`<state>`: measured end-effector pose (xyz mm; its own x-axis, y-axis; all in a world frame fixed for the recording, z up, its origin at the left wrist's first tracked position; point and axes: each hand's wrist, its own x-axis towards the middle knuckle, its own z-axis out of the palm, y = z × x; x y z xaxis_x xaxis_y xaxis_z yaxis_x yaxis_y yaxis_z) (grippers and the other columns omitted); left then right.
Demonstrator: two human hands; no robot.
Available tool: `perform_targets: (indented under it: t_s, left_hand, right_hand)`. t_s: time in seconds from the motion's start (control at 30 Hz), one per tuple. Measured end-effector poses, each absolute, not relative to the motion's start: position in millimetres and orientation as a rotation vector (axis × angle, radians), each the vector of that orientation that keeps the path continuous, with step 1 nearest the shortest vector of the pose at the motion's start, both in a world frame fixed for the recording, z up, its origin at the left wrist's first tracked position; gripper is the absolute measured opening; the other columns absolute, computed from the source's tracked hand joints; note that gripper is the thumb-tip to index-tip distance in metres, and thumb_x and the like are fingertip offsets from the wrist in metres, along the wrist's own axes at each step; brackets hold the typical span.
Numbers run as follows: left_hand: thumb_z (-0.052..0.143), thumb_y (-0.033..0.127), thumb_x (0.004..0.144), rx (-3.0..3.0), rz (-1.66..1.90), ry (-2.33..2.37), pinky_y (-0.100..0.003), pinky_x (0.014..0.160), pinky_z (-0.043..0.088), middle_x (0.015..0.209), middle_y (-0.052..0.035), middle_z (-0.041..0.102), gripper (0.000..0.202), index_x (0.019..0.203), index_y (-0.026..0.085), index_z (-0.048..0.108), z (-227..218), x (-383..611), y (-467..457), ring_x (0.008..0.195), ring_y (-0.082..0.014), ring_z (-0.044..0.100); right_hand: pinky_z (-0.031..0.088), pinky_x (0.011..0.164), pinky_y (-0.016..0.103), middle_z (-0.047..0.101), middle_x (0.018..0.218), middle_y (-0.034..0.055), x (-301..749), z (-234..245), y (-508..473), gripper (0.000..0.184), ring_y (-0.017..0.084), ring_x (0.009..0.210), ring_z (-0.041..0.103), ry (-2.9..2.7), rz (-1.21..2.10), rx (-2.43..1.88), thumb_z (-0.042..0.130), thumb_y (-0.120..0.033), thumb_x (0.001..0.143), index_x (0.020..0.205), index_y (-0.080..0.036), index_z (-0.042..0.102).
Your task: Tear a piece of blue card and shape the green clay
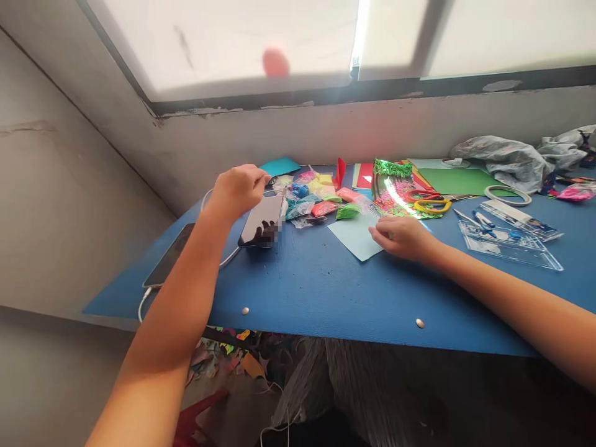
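My left hand point(238, 191) is raised over the far left of the blue table, fingers curled together; what they hold, if anything, is hidden. Just below it a phone point(261, 218) with a dark, glossy screen reflects fingers. My right hand point(404, 238) rests on the table with its fingers curled in, at the right edge of a pale blue sheet of paper point(357, 237). Whether anything is inside those fingers cannot be seen. Between the hands lie several small bags of coloured clay point(321, 208), among them a green one point(348, 212).
Scissors point(431, 202) with red and yellow handles lie beyond my right hand. Right of them are a roll of tape point(507, 195) and clear plastic cases point(510, 242). A tablet point(170, 257) with a white cable lies at left. Green paper point(459, 181) is near the wall.
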<state>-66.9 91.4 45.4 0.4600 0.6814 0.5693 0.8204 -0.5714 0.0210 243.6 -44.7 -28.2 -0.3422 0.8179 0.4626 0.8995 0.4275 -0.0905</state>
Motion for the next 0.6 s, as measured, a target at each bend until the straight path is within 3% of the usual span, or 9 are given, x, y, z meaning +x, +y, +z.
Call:
perform_targets:
  t_s: [0.07, 0.17, 0.3, 0.4, 0.5, 0.6]
  left_hand:
    - [0.038, 0.027, 0.093, -2.421, -0.818, -1.11, -0.028, 0.062, 0.041, 0.095, -0.0086, 0.071, 0.034, 0.101, 0.019, 0.07, 39.9, -58.6, 83.5, 0.082, -0.0212, 0.065]
    - [0.032, 0.027, 0.096, -2.434, -0.819, -0.712, -0.03, 0.069, 0.046, 0.103, -0.0122, 0.07, 0.04, 0.113, 0.014, 0.066, 34.8, -40.9, 66.8, 0.087, -0.021, 0.065]
    - [0.033, 0.032, 0.098, -2.478, -0.676, -0.39, -0.03, 0.066, 0.044, 0.101, -0.0096, 0.068, 0.037, 0.112, 0.019, 0.065, 29.7, -19.0, 41.2, 0.082, -0.0181, 0.063]
    - [0.033, 0.042, 0.1, -2.562, -0.549, -0.197, -0.028, 0.063, 0.04, 0.099, -0.0074, 0.067, 0.038, 0.119, 0.026, 0.061, 22.1, -5.3, 21.7, 0.079, -0.0166, 0.062]
    - [0.029, 0.048, 0.1, -2.598, -0.431, -0.034, -0.028, 0.054, 0.033, 0.083, -0.0057, 0.065, 0.043, 0.125, 0.029, 0.057, 9.5, 5.1, 7.8, 0.062, -0.0145, 0.057]
    - [0.025, 0.052, 0.1, -2.581, -0.343, 0.009, -0.028, 0.047, 0.025, 0.068, -0.0034, 0.061, 0.048, 0.129, 0.029, 0.055, -3.5, 10.2, 4.0, 0.046, -0.0124, 0.049]
  right_hand:
    - [0.027, 0.051, 0.028, 0.037, 0.05, -0.0005, 244.7, -28.4, -44.0, 0.04, 0.012, 0.05, 0.033, -2.252, -0.209, -1.445, 0.034, -0.037, 0.09, 0.054, -0.022, 0.027]
    - [0.027, 0.051, 0.029, 0.037, 0.052, -0.0007, 244.3, -28.0, -43.9, 0.039, 0.012, 0.051, 0.033, -2.238, -0.172, -1.414, 0.035, -0.037, 0.09, 0.055, -0.022, 0.028]
    - [0.032, 0.053, 0.027, 0.043, 0.058, -0.0007, 236.5, -24.0, -48.5, 0.032, 0.012, 0.054, 0.037, -2.109, -0.009, -1.345, 0.044, -0.038, 0.087, 0.06, -0.022, 0.038]
    - [0.04, 0.055, 0.027, 0.052, 0.075, 0.0002, 225.6, -18.1, -57.2, 0.016, 0.013, 0.06, 0.047, -1.879, 0.343, -1.267, 0.048, -0.037, 0.086, 0.083, -0.022, 0.049]
    - [0.047, 0.059, 0.028, 0.054, 0.087, 0.0009, 213.1, -11.5, -69.4, 0.015, 0.013, 0.065, 0.054, -1.692, 0.627, -1.134, 0.045, -0.035, 0.091, 0.097, -0.022, 0.047]
    - [0.049, 0.063, 0.027, 0.056, 0.089, 0.0017, 202.2, -7.2, -81.2, 0.013, 0.013, 0.072, 0.057, -1.715, 0.624, -1.043, 0.041, -0.033, 0.096, 0.103, -0.023, 0.046]
